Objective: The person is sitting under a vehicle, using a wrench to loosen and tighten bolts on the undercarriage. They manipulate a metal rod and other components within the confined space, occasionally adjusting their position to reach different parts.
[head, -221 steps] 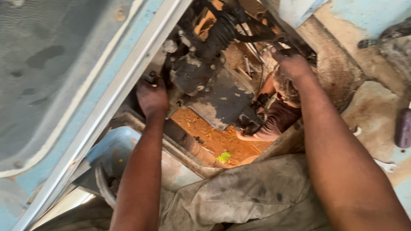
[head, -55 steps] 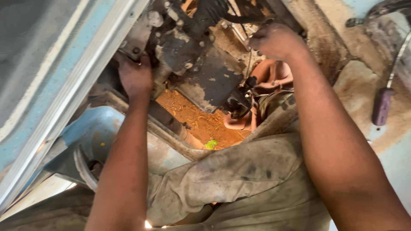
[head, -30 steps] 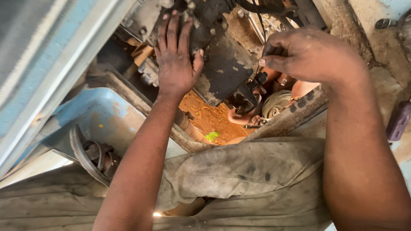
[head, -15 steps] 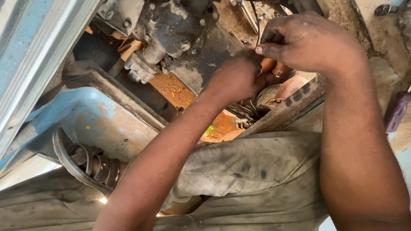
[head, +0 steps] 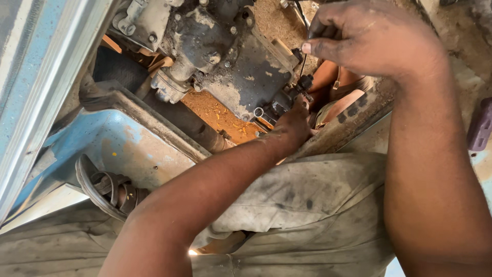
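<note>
At the upper right the right hand (head: 374, 41) pinches a thin black cable (head: 303, 61), while the left hand (head: 292, 123) reaches under the greasy metal block (head: 230, 61), its grip hidden.

L hand (head: 293, 122) reaching under greasy engine block (head: 225, 56); R hand (head: 371, 38) pinching thin cable (head: 306, 48).

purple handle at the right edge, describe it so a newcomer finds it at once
Start at the big greasy grey gearbox at top centre and follow the right forearm to the frame's right edge. There lies the purple handle, the only purple thing among grey metal and dusty concrete.
</note>
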